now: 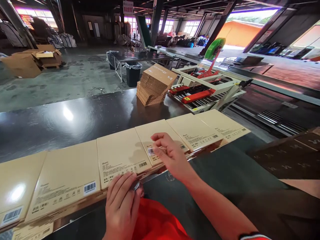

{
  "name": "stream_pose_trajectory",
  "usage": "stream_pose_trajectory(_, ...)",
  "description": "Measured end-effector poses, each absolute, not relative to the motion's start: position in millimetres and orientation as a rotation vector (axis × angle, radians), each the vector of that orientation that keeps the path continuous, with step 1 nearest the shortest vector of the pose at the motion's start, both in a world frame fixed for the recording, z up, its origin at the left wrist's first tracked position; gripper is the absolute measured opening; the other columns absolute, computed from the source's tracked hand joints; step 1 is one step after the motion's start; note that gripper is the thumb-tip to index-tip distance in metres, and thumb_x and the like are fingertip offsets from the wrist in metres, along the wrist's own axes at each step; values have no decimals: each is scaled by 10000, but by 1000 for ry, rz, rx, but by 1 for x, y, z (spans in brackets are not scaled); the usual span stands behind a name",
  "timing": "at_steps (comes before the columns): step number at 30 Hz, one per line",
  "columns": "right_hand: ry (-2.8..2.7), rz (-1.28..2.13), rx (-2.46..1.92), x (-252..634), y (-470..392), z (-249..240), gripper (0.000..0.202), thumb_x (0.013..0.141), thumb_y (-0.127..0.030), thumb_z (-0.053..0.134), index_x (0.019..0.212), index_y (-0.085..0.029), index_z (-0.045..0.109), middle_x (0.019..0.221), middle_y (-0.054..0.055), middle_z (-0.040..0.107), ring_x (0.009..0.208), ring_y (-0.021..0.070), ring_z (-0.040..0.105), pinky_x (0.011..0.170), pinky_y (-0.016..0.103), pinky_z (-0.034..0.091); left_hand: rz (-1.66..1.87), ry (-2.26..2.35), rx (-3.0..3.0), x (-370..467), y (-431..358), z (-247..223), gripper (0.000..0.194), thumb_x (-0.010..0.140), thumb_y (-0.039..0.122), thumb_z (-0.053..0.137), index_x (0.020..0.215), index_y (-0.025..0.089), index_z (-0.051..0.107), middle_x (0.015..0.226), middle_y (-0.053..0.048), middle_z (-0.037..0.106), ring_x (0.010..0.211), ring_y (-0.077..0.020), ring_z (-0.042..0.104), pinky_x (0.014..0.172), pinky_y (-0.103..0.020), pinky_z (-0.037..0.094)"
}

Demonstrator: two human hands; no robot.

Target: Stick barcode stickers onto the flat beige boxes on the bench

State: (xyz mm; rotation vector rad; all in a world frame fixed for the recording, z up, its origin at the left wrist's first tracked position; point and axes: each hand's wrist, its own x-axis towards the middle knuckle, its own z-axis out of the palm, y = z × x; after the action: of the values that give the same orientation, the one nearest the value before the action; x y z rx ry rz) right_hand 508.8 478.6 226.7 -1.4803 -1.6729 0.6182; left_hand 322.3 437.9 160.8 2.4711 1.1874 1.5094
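Note:
A row of flat cream boxes with printed text and barcodes lies along the table edge. My right hand is above the fourth box from the left, fingers curled, with a small white barcode sticker at the thumb tip. My left hand rests at the front edge of the third box, fingers bent over a small roll-like thing, mostly hidden under the palm. White barcode stickers sit at the lower right of the two leftmost boxes. The third box shows only its printed barcode.
Folded brown cartons are stacked on the dark table. Behind them stands a carton-taping machine with a green tape roll. A black bin is on the floor. Dark brown patterned cartons are at the right.

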Motion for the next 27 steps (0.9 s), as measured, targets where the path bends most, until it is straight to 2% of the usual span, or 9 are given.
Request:
stream_pose_trajectory(2, -1687, 682, -1475, 511, 478, 231, 181, 884, -283, 505, 737, -199, 568, 1158, 98, 547, 1098, 227, 537, 770, 323, 489, 1510, 1181, 2471, 322, 438, 160, 137, 814, 57, 612, 738, 171, 598, 993, -79, 738, 989, -201, 671, 991, -375, 444)
stream_pose_trajectory(5, -1818, 707, -1524, 506, 475, 232, 167, 846, -218, 555, 681, -203, 572, 1191, 79, 558, 1165, 247, 487, 823, 374, 478, 1496, 1174, 2484, 321, 437, 159, 121, 807, 50, 619, 772, 165, 616, 1011, -87, 735, 1009, -207, 663, 1006, -386, 432)
stream_pose_trajectory(11, -1929, 565, -1633, 495, 475, 227, 169, 820, -168, 594, 657, -204, 568, 1155, 56, 592, 1141, 241, 477, 967, 496, 378, 1504, 1154, 2483, 321, 438, 159, 125, 799, 46, 626, 762, 165, 615, 1014, -86, 735, 1003, -209, 667, 998, -390, 440)
stream_pose_trajectory(22, -2022, 391, -1672, 493, 476, 223, 176, 830, -176, 588, 656, -201, 574, 1165, 55, 596, 1133, 241, 488, 917, 459, 386, 1503, 1175, 2487, 321, 437, 159, 102, 819, 71, 612, 786, 167, 620, 1002, -90, 739, 1000, -216, 673, 994, -395, 448)
stream_pose_trajectory(27, -2099, 158, -1672, 489, 474, 220, 168, 807, -208, 626, 642, -208, 595, 1145, 68, 600, 1128, 260, 485, 910, 452, 386, 1500, 1165, 2504, 320, 438, 159, 112, 821, 75, 608, 766, 172, 615, 999, -85, 740, 994, -209, 674, 992, -388, 449)
